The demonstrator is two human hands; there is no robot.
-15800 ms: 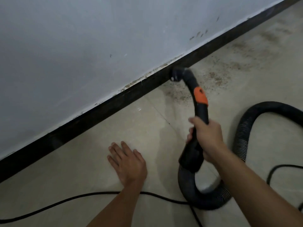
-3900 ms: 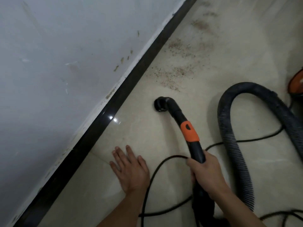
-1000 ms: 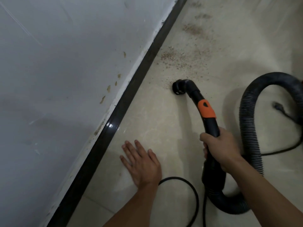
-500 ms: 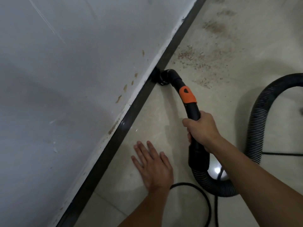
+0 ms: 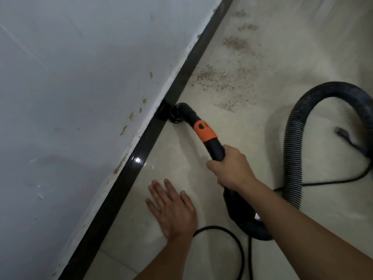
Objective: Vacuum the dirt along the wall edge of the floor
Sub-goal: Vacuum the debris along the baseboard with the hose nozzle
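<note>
My right hand (image 5: 232, 168) grips the black vacuum wand (image 5: 216, 147), which has an orange collar (image 5: 204, 131). The wand's curved nozzle (image 5: 177, 115) sits on the floor, pressed against the black baseboard (image 5: 141, 146) under the white wall (image 5: 70, 98). Brown dirt (image 5: 218, 79) is scattered over the beige tiles beyond the nozzle, with more patches (image 5: 235, 42) farther along the wall. My left hand (image 5: 173, 209) lies flat on the floor near the baseboard, fingers spread.
The ribbed black hose (image 5: 292, 158) loops up on the right and curves back under my right forearm. A thin black power cable (image 5: 240, 251) curls on the tiles beside my left wrist, and a plug end (image 5: 343, 134) lies at the far right.
Over the last second the nozzle went from the open floor left to the baseboard and has stayed there. My left hand stayed flat on the tiles.
</note>
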